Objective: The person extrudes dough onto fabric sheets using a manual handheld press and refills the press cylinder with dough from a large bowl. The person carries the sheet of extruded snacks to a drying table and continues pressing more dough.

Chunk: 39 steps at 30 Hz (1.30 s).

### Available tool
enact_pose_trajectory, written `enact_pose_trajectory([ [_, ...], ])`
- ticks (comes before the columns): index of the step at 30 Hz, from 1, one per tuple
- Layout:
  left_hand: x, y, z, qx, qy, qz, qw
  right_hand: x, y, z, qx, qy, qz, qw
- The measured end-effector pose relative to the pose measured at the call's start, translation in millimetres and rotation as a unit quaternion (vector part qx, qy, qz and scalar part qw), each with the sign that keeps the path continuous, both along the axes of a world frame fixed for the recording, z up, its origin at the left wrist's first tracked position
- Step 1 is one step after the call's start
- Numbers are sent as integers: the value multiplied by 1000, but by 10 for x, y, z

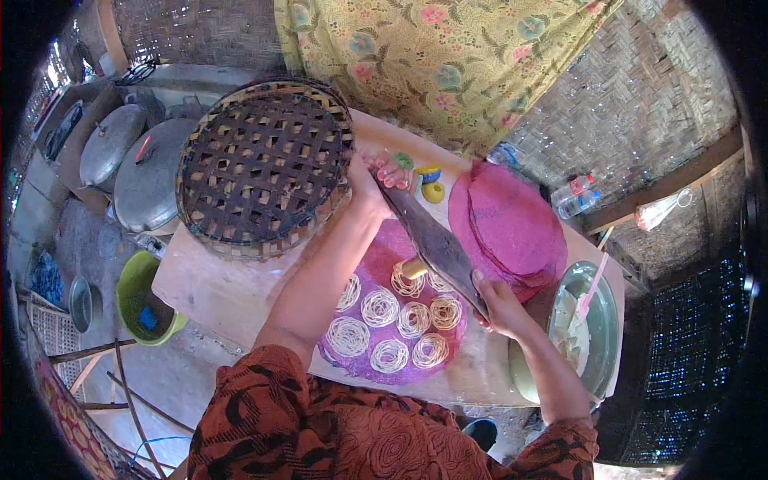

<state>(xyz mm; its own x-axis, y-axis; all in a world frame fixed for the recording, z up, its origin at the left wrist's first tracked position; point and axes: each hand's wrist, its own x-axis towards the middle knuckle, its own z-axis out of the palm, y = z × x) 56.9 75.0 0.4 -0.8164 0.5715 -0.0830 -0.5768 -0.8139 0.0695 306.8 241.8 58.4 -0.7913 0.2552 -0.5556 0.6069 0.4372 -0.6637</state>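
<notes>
A dark wooden board (438,244) slants above the worktop (492,372), a short tan cylinder (414,268) showing at its underside; the left hand (368,188) grips the far end, fingers curled round the edge; the right hand (499,307) clasps the near end between thumb and fingers; below, coils of pale strands (380,307) lie on a pink sheet (364,368); to the right, a stack of round pink sheets (512,220) sits near a green basin (524,380) holding a pale mass (570,348) and a pink tool (588,296); to the left stands a round woven basket (264,168).
</notes>
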Motion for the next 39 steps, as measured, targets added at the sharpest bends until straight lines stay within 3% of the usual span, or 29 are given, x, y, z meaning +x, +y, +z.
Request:
enact_pose_trajectory([
  [6,178,153,-292,8,-46,-10,999,91,170,81,-29,-55,-3,998],
  [11,-44,171,-448,-1,24,7,1000,-69,230,-448,75,18,10,997],
  [15,-210,-42,-440,-36,84,12,996,-191,81,-603,12,36,16,999],
  [17,-181,-206,-177,-17,106,18,994,-195,124,-627,-25,42,36,998],
  [18,-116,-294,32,2,121,24,992,-168,113,-476,-27,46,35,998],
  [20,270,-547,795,-83,93,67,990,-40,25,143,-198,48,35,978],
  [21,366,-742,768,-11,255,19,967,51,-22,414,-179,66,51,980],
  [22,515,-890,757,-11,258,17,966,147,-79,651,-159,84,66,981],
  [23,704,-1020,766,-274,601,62,749,243,-163,825,-159,90,64,981],
  [25,1175,-1085,744,-369,617,24,695,452,-371,1034,-37,264,166,949],
  [26,1401,-1047,711,-404,651,17,642,551,-471,1058,-35,270,159,949],
  [28,1838,-895,635,-433,722,29,539,739,-679,1057,318,346,243,849],
  [29,2038,-813,605,-440,751,39,491,819,-742,1060,312,329,247,856],
  [33,2566,-593,609,-440,821,87,352,890,-327,515,315,285,301,853],
  [35,2699,-519,639,-437,839,101,308,881,-120,238,114,301,251,913],
  [37,2774,-428,695,-426,854,101,280,790,-312,419,190,503,239,809],
  [38,2748,-388,747,-419,858,94,282,749,-515,751,192,553,287,758],
  [39,2738,-346,799,-410,863,85,284,795,-793,1152,97,486,338,800],
])
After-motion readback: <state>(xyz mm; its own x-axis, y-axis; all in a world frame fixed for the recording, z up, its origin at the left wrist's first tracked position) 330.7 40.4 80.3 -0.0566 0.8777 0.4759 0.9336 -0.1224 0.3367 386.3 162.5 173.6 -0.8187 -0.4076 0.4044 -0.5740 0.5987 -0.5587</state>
